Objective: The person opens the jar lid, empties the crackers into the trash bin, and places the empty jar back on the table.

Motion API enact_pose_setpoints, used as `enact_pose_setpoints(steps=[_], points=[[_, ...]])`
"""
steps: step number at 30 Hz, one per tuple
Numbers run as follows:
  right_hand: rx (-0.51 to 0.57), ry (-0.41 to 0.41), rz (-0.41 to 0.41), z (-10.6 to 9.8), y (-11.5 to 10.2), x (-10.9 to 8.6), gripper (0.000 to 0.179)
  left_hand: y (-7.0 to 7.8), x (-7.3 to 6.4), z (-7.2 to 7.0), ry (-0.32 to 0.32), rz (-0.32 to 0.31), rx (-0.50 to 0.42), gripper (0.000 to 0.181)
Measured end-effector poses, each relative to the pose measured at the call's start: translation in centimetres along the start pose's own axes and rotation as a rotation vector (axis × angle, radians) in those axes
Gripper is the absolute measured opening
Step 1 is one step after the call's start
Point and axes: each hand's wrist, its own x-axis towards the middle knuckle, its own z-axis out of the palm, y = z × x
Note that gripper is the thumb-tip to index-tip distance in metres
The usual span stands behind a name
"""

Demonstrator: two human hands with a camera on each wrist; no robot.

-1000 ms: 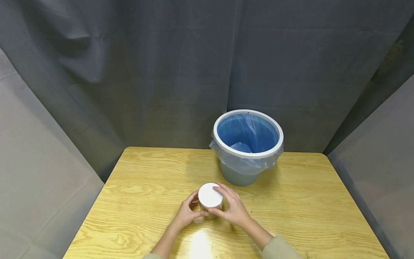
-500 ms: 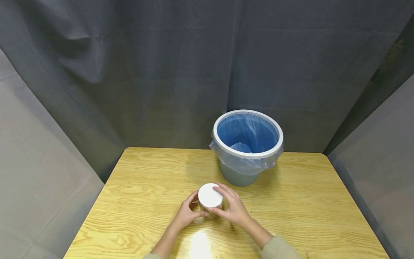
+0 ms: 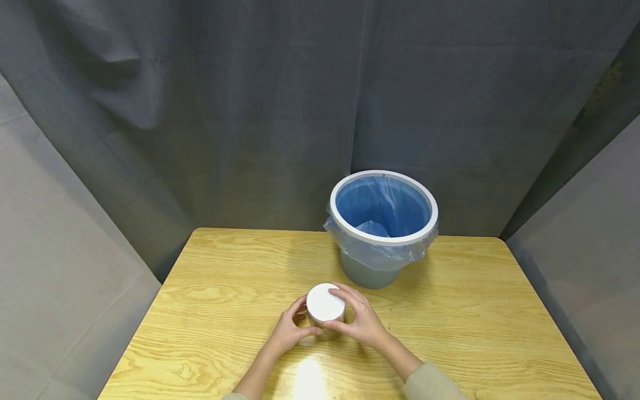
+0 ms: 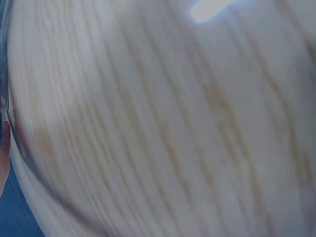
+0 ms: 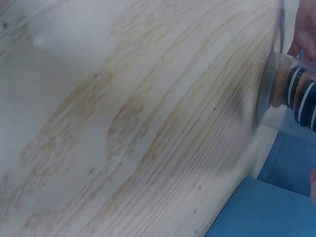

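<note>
A clear jar with a white round lid (image 3: 320, 300) stands upright on the wooden table. My left hand (image 3: 289, 331) holds the jar's body from the left, thumb in front and fingers behind. From the right, my right hand (image 3: 364, 323) grips the lid, fingers over its far edge and thumb at the near rim. In the right wrist view the clear jar (image 5: 269, 94) contains dark striped discs (image 5: 307, 103) and orange-brown pieces; their kind is unclear. The left wrist view catches just a fingertip (image 4: 4, 153) at its left edge.
Behind the jar and to its right is a grey bin (image 3: 370, 272) with a white rim ring and a clear bluish liner. Dark curtains (image 3: 250, 111) hang behind the table (image 3: 225, 266), and grey panels flank it.
</note>
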Motion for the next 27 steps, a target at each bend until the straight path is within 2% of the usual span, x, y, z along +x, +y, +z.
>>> enact_pose_setpoints(steps=[6,17,27], points=[[0.035,-0.036,0.015,-0.2,0.3,0.1,0.066,0.1,0.0,0.0,-0.002,-0.004,-0.008,0.075],[0.112,-0.082,-0.007,-0.4,0.8,0.4,0.065,0.0,0.0,0.0,-0.001,0.002,-0.014,0.075],[0.122,-0.137,-0.025,-0.7,1.3,0.8,0.063,-0.1,0.1,0.0,-0.004,-0.006,-0.02,0.075]])
